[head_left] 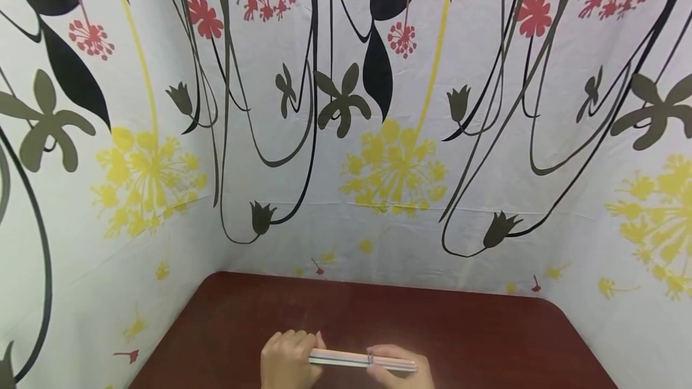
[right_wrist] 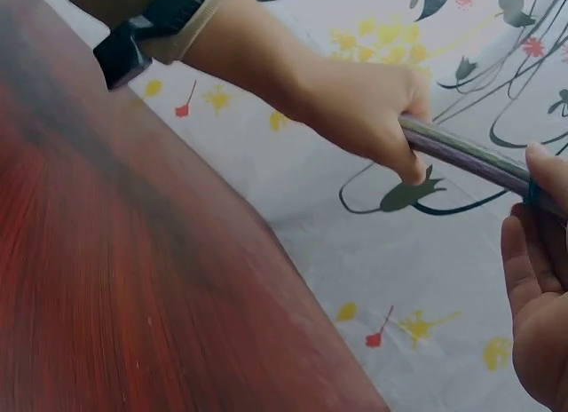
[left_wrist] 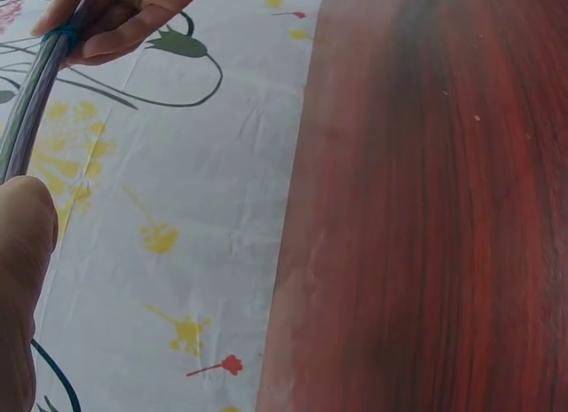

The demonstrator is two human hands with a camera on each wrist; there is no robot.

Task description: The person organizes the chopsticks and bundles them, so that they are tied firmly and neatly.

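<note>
A bundle of slim, pastel-coloured sticks point(head_left: 342, 358) is held roughly level above the table, low in the head view. My left hand point(head_left: 289, 358) grips its left end in a fist. Toward the right end, my right hand point(head_left: 404, 366) pinches the bundle between thumb and fingers, beside a thin band point(head_left: 370, 358) wrapped round it. The band point(left_wrist: 60, 35) looks teal in the left wrist view. From the right wrist view, the left hand point(right_wrist: 359, 110) is curled round one end of the sticks point(right_wrist: 466, 157), while some fingers of the right hand point(right_wrist: 546, 336) extend below the band.
A dark red wood-grain table point(head_left: 346, 311) with rounded far corners lies beneath the hands. White cloth point(head_left: 335, 245) printed with flowers hangs behind it and along both sides. A dark strap point(right_wrist: 173, 12) circles the left wrist near the sleeve.
</note>
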